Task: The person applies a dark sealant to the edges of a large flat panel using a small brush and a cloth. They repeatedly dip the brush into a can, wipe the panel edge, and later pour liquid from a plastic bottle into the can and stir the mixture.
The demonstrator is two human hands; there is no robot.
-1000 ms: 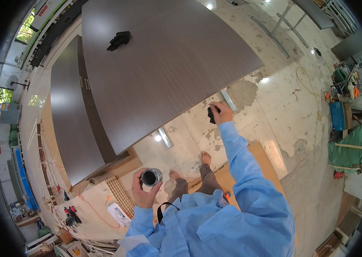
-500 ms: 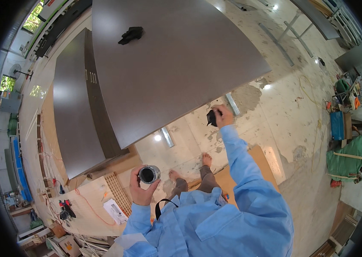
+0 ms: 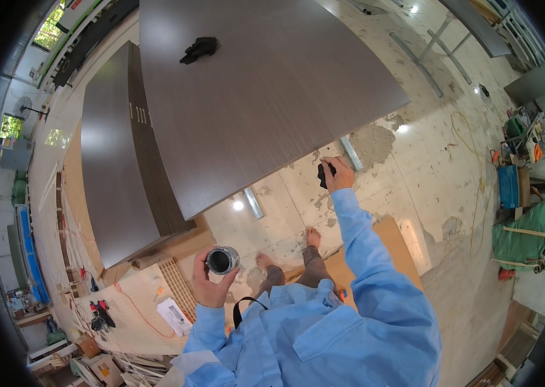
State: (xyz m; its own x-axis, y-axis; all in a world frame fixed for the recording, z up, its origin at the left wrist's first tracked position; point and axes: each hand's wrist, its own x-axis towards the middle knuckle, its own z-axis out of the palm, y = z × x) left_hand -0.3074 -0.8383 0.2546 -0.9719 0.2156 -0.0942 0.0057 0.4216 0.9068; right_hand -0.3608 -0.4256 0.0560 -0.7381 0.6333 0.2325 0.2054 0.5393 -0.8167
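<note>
A small open can (image 3: 223, 260) with dark contents is in my left hand (image 3: 211, 287), fingers and thumb wrapped round its sides. My right hand (image 3: 340, 175) pinches a crumpled black cloth (image 3: 324, 174) near the front edge of a large dark brown panel (image 3: 259, 90). That panel lies flat and raised above the floor, and the cloth looks apart from its edge. On its far part rests another black bunched cloth (image 3: 200, 49). Part of the held cloth is hidden by my fingers.
A stack of dark panels (image 3: 114, 161) stands left of the large one. Metal legs (image 3: 351, 153) show under its front edge. Left of me, a pale work surface (image 3: 137, 303) carries pliers-like tools (image 3: 101, 316) and an orange cord. Cardboard (image 3: 382, 251) lies on the floor at right.
My right hand has shifted slightly to the right with the black cloth, which now looks more bunched. The can in my left hand has moved slightly to the left.
</note>
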